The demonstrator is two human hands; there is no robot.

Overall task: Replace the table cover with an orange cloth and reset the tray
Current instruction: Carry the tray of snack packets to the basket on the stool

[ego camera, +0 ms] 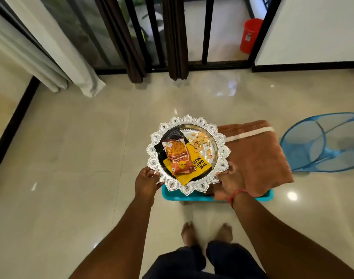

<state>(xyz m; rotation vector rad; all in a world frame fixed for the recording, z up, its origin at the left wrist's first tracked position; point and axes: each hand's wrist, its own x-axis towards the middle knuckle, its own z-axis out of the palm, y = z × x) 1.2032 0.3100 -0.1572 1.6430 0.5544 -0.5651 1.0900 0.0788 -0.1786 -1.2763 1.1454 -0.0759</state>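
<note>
I hold a round silver tray [222,141] with a scalloped rim in the air over a low teal table [192,195]. My left hand [146,183] grips the rim at its near left. At the near right, my right hand [228,181] grips the rim. On the tray lie an orange snack packet [177,156], a yellow packet [198,165], a black packet [173,137] and several loose nut shells [200,141]. A folded orange-brown cloth [256,158] with a white stripe drapes over the table, partly hidden by the tray.
A blue mesh laundry basket [321,141] lies on its side on the floor at the right. Curtains [132,47] and sliding glass doors stand at the back, with a red bucket [250,36] beyond. My bare feet [208,232] stand on the glossy tiled floor just before the table.
</note>
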